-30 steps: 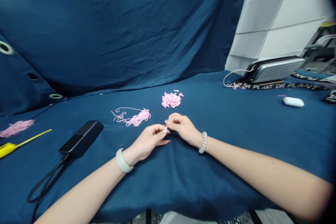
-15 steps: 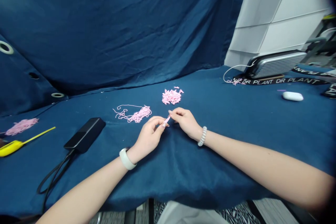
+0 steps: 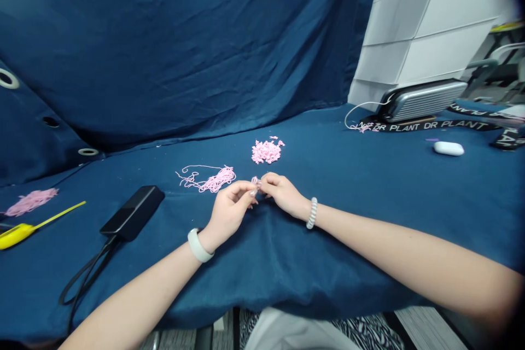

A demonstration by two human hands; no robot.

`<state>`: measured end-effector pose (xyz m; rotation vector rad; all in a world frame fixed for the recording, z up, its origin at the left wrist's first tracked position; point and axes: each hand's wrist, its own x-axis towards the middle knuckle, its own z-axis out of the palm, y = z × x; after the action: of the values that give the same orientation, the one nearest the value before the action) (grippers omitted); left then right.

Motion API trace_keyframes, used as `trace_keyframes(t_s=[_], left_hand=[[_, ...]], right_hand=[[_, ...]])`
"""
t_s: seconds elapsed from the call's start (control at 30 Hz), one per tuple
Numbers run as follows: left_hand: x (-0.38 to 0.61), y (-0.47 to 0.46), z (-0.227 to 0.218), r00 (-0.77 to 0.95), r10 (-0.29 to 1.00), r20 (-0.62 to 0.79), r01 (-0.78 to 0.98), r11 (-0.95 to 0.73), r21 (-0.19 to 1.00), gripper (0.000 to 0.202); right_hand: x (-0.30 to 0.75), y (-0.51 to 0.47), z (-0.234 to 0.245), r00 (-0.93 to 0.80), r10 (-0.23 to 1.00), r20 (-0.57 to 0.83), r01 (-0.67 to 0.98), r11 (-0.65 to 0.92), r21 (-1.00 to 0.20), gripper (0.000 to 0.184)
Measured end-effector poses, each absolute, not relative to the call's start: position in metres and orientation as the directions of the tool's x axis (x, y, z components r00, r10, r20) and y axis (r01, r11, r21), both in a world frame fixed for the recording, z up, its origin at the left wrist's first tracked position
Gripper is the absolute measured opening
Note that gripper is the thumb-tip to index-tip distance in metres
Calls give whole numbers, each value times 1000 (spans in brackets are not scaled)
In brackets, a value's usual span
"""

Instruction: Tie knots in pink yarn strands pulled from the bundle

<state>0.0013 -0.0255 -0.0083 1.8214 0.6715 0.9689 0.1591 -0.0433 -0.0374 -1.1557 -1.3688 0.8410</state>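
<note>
My left hand and my right hand meet at the middle of a blue cloth-covered table, fingertips pinched together on a short piece of pink string. A loose bundle of long pink strings lies just beyond my left hand. Behind my right hand sits a small heap of short pink pieces. A white band is on my left wrist and a white coil bracelet on my right.
A black power bank with a cable lies to the left. Farther left are a yellow tool and another pink string pile. At the right are a white case, a silver box and a printed black strap.
Both hands stayed pinched together and shifted slightly away from me. The pink piece between the fingertips went from sticking out straight to being bunched at the tips. The camera tilted a little.
</note>
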Motion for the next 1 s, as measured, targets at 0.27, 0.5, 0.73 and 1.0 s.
trace_keyframes(t_s=[0.27, 0.5, 0.73, 1.0], left_hand=[[2, -15, -13, 446, 850, 280, -4, -311, 950, 16], [6, -12, -14, 550, 833, -62, -100, 139, 985, 20], [2, -12, -8, 638, 718, -279, 19, 348, 937, 20], [1, -11, -12, 680, 679, -277, 87, 301, 950, 21]], right_hand=[[159, -46, -35, 103, 924, 369, 265, 332, -905, 24], [158, -49, -37, 218, 860, 461, 265, 403, -876, 12], [156, -53, -35, 197, 874, 445, 219, 403, -888, 8], [162, -49, -36, -19, 960, 281, 83, 281, -956, 13]])
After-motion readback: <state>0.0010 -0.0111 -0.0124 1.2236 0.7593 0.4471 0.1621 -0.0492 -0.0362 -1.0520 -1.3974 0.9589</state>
